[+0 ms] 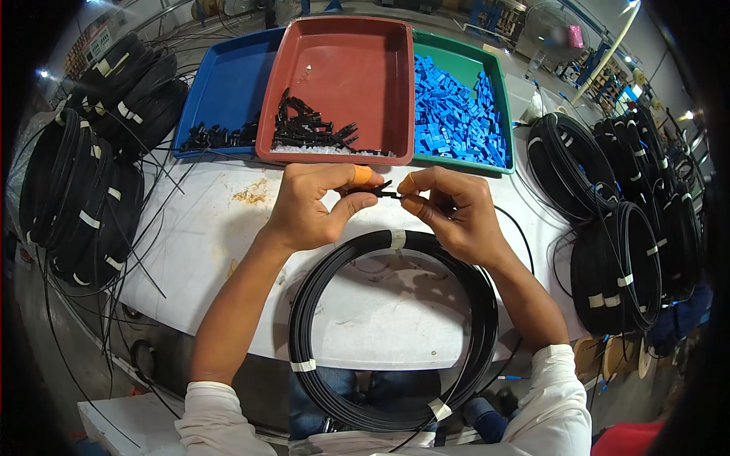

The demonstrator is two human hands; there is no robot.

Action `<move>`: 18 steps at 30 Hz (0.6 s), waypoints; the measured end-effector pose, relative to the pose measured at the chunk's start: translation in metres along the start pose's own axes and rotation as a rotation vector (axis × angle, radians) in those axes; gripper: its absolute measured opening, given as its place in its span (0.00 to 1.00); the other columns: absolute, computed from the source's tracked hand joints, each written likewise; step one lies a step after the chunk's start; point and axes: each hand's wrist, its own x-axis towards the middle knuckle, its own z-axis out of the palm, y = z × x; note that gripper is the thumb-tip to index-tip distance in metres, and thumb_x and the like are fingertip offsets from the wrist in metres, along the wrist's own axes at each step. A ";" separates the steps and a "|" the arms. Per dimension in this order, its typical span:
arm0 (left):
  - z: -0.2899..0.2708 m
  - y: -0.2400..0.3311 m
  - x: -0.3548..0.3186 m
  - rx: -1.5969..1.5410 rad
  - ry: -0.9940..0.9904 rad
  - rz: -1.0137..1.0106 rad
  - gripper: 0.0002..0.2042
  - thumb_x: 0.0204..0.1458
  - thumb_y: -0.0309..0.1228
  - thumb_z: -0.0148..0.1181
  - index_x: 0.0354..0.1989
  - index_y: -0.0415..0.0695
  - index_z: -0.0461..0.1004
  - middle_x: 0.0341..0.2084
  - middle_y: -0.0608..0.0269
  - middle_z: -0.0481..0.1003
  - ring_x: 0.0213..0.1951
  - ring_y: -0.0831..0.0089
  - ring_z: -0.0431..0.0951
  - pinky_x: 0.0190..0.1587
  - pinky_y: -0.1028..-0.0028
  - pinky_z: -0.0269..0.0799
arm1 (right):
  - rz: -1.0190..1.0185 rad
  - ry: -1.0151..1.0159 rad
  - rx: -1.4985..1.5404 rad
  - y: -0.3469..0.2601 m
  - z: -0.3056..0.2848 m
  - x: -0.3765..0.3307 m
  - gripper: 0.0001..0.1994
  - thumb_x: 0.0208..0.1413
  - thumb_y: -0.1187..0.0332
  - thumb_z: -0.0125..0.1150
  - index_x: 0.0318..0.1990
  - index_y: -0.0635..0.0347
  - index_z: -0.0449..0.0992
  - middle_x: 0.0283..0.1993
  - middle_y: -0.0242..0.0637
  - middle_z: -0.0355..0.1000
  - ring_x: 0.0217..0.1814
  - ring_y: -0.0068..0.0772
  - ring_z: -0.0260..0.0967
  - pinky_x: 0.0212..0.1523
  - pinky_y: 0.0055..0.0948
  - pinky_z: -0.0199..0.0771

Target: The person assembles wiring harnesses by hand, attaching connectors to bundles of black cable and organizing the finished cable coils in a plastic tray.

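A small black plastic connector part [388,193], its hinged piece tilted up, is pinched between the thumb and index finger of my left hand [315,207]. Facing it, my right hand [461,211] has thumb and index finger closed at the part's right end. A thin black cable [525,237] curves out from behind that hand; its tip is hidden by my fingers. Orange tape wraps fingertips on both hands. Below them a coil of black cable [303,323], bound with pale tape, leans over the table's front edge toward my lap.
Behind my hands stand a blue tray [220,83] and a red tray [350,61] with black parts, and a green tray [498,91] of blue connectors. Bundled cable coils [76,197] stack at the left, more coils [616,266] at the right. Loose cable ends stick out over the white table [228,266].
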 end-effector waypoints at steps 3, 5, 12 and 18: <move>0.000 0.000 0.000 0.014 0.032 0.026 0.10 0.49 0.19 0.70 0.41 0.35 0.83 0.34 0.53 0.85 0.32 0.70 0.85 0.36 0.75 0.80 | -0.136 0.060 -0.019 0.005 0.005 0.003 0.07 0.54 0.83 0.64 0.40 0.67 0.79 0.34 0.39 0.80 0.26 0.27 0.73 0.27 0.26 0.70; -0.001 0.000 0.001 0.033 0.032 0.029 0.10 0.49 0.19 0.69 0.41 0.35 0.84 0.34 0.53 0.85 0.33 0.68 0.86 0.38 0.74 0.80 | -0.196 0.093 -0.016 0.008 0.007 0.005 0.08 0.53 0.83 0.65 0.40 0.67 0.79 0.36 0.42 0.80 0.30 0.33 0.77 0.30 0.28 0.74; -0.001 0.002 0.001 0.101 0.011 0.046 0.09 0.49 0.20 0.69 0.40 0.36 0.84 0.34 0.53 0.85 0.34 0.66 0.86 0.39 0.72 0.80 | -0.102 -0.009 -0.160 -0.003 0.000 -0.001 0.10 0.50 0.82 0.69 0.40 0.63 0.82 0.37 0.40 0.79 0.31 0.34 0.78 0.29 0.29 0.76; 0.000 0.004 0.001 0.115 0.003 0.086 0.09 0.48 0.20 0.69 0.39 0.36 0.84 0.34 0.53 0.85 0.33 0.64 0.86 0.38 0.72 0.80 | -0.130 0.101 -0.150 -0.006 0.003 0.001 0.08 0.48 0.79 0.74 0.37 0.61 0.85 0.34 0.35 0.78 0.27 0.23 0.73 0.21 0.24 0.66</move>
